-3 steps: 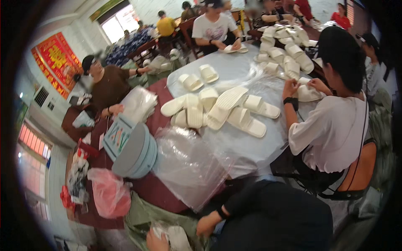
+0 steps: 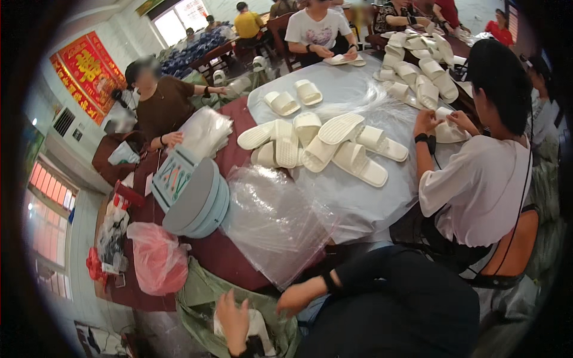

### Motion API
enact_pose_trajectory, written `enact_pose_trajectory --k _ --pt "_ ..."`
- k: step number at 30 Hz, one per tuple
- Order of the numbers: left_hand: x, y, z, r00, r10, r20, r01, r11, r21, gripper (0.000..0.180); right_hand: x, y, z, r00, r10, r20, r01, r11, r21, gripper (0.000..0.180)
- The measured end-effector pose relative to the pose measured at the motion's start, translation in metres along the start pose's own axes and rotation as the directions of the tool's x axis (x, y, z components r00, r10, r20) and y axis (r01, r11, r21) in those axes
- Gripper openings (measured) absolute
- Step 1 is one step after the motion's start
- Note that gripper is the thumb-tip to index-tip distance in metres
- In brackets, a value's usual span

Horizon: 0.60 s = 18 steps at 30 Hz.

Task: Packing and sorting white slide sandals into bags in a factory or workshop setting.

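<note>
At the lower edge, my left hand (image 2: 233, 320) is open, its fingers spread above a clear-bagged pair of white slippers (image 2: 258, 331) in the mouth of a green woven sack (image 2: 200, 292). My right hand (image 2: 300, 296) hangs near the sack's right rim, fingers loosely stretched and nothing visible in them. Black bands circle both wrists. Just beyond, a stack of clear plastic bags (image 2: 274, 224) lies on a dark red tabletop (image 2: 218, 259). Farther off, a loose pile of white slippers (image 2: 322, 143) rests on a plastic-covered table (image 2: 388, 191).
A grey-blue round container (image 2: 200, 200) with a small tray of coloured tools stands left of the bags, beside a pink plastic bag (image 2: 156, 259). One co-worker (image 2: 477, 179) sits at right handling a slipper. Others sit around the far tables, near another slipper heap (image 2: 421, 71).
My left hand has come off the bagged slippers and risen, its fingers spreading. My right hand has lifted from the sack's rim. The view has shifted slightly.
</note>
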<state>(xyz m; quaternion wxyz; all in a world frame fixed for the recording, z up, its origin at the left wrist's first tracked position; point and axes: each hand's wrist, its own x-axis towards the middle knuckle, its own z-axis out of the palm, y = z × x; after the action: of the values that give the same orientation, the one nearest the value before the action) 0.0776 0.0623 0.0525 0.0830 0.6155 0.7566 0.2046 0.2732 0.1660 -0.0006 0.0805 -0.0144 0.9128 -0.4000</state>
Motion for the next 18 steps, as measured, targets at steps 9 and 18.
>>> enact_pose_trajectory --k 9,18 --pt "0.069 0.078 0.089 0.930 0.359 -0.072 -0.362 0.932 -0.020 0.053 -0.124 0.020 -0.075 0.719 0.304 -0.625 -0.309 0.945 0.104 0.030" --pt "0.028 0.040 0.128 0.993 0.116 -0.017 -0.111 0.978 0.176 0.053 -0.153 0.108 -0.083 -0.392 0.433 -0.812 -0.427 0.696 0.577 0.050"
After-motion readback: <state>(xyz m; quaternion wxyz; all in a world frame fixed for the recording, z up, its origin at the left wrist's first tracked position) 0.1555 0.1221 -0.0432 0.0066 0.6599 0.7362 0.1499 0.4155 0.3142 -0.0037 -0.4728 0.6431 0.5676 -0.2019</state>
